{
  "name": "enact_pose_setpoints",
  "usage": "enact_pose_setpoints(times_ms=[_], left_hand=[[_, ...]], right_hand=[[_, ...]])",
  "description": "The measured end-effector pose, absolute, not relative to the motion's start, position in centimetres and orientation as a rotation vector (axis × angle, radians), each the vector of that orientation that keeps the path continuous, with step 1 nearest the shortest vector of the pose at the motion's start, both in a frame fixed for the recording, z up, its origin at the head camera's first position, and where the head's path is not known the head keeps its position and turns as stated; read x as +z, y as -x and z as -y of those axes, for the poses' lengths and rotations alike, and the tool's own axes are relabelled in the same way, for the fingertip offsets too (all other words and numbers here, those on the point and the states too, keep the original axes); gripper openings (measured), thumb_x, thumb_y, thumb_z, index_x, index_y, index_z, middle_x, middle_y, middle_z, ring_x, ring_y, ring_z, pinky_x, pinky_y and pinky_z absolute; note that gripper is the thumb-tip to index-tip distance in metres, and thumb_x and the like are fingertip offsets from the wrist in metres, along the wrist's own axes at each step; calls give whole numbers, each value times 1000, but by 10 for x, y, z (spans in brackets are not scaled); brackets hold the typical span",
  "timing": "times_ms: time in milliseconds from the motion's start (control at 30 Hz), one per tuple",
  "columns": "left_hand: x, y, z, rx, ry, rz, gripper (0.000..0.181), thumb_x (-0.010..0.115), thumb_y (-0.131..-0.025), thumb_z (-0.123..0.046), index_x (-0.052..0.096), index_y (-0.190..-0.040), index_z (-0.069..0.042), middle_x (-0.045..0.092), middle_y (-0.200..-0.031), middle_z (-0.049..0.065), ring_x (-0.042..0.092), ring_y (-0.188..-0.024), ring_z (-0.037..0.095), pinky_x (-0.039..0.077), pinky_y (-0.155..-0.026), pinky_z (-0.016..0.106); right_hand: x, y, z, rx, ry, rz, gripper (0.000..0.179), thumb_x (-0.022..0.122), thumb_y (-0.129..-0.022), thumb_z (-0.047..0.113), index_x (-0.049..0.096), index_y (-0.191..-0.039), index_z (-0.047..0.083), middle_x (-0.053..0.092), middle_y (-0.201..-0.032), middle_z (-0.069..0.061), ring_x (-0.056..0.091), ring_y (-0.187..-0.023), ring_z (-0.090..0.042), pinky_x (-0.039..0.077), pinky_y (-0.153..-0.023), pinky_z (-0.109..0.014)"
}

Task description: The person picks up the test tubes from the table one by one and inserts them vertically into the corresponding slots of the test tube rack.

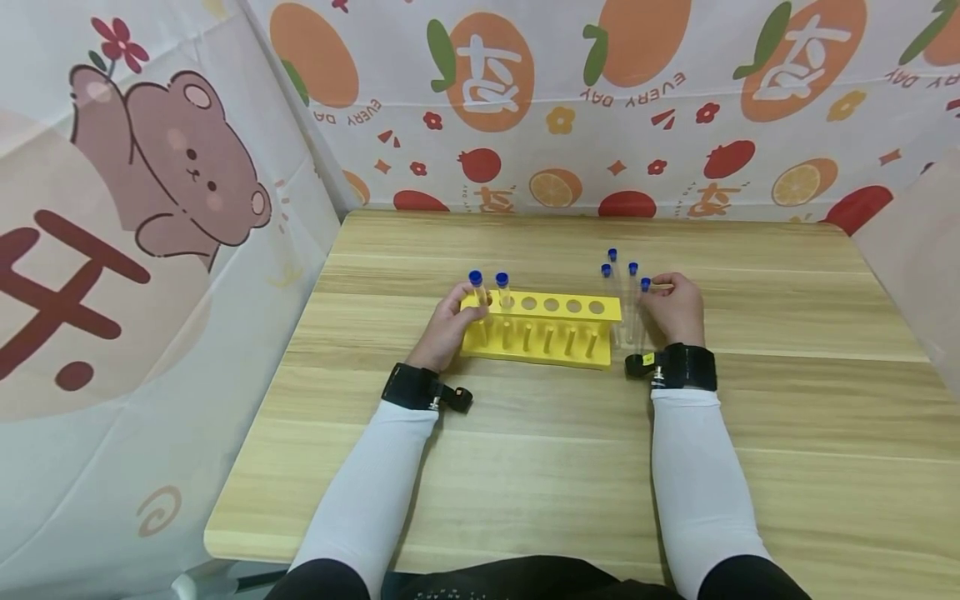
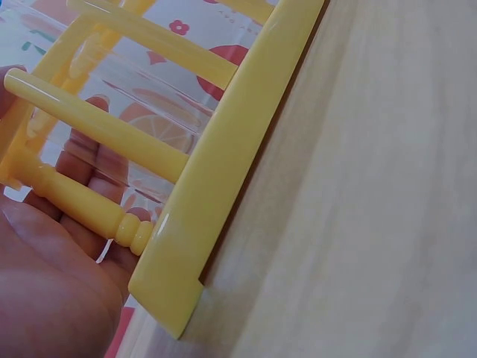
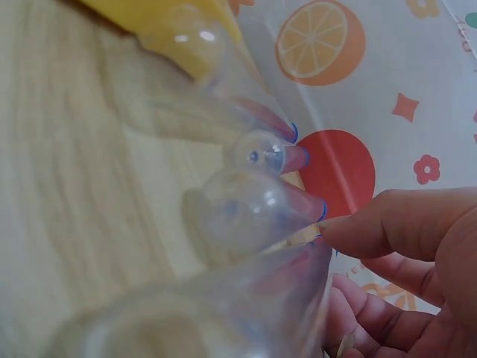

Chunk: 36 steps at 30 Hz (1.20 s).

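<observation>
My left hand (image 1: 442, 329) grips the left end of a yellow test tube rack (image 1: 540, 316), thumb in front and fingers behind. Two clear tubes with blue caps stand in its two leftmost holes, one under this cap (image 1: 476, 277) and one under that cap (image 1: 502, 278). Right of the rack, several more blue-capped tubes lie side by side, caps toward the back. At the rightmost, my right hand (image 1: 677, 304) pinches the test tube (image 1: 641, 321) near its cap. In the right wrist view the thumb (image 3: 365, 227) meets the capped end, and the other fingers curl below.
The wooden table (image 1: 540, 467) runs back to a fruit-printed cloth (image 1: 570, 158). At the left hangs a cloth with a bear print (image 1: 187, 158). The rack's other holes, toward the right, hold no tubes. Black camera bands sit on both wrists.
</observation>
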<state>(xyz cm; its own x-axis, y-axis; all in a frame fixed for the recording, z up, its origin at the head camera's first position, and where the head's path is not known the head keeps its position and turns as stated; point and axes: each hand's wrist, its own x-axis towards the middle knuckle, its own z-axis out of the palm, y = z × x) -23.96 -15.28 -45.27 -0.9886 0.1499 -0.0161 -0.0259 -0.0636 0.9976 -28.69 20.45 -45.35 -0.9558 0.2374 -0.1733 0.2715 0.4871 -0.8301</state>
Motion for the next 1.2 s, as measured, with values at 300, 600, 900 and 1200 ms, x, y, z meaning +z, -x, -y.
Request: enact_pose_setpoints(times_ms=[300, 600, 900, 1200], left_hand=[[-452, 239, 153, 2205, -132, -2057, 21, 54, -92, -3, 56, -106, -18, 45, -139, 14, 41, -128, 23, 41, -99, 34], [-451, 238, 152, 2199, -122, -2069, 20, 55, -92, -4, 57, -106, -18, 49, -132, 6, 39, -131, 23, 38, -102, 38], [-452, 239, 152, 2193, -145, -2067, 20, 54, -93, -4, 57, -105, -19, 50, -129, 3, 35, -135, 22, 40, -100, 35], [-454, 239, 154, 2200, -144, -2065, 20, 54, -93, -5, 57, -106, -19, 50, -128, 2, 38, -132, 22, 40, -99, 35]], right_hand=[[-454, 287, -205, -1485, -443, -2652, 47, 69, -84, 18, 55, -127, 5, 51, -94, -7, 48, -82, -22, 42, -69, -32], [-453, 287, -204, -1448, -440, -2656, 51, 67, -84, 18, 53, -133, 6, 51, -99, -10, 48, -86, -25, 42, -72, -33], [-457, 288, -204, -1390, -431, -2704, 60, 64, -84, 17, 48, -142, 7, 54, -104, -12, 49, -89, -24, 42, -72, -32], [-457, 288, -203, -1406, -430, -2696, 54, 64, -86, 19, 52, -137, 6, 59, -126, -17, 54, -102, -28, 45, -79, -35]])
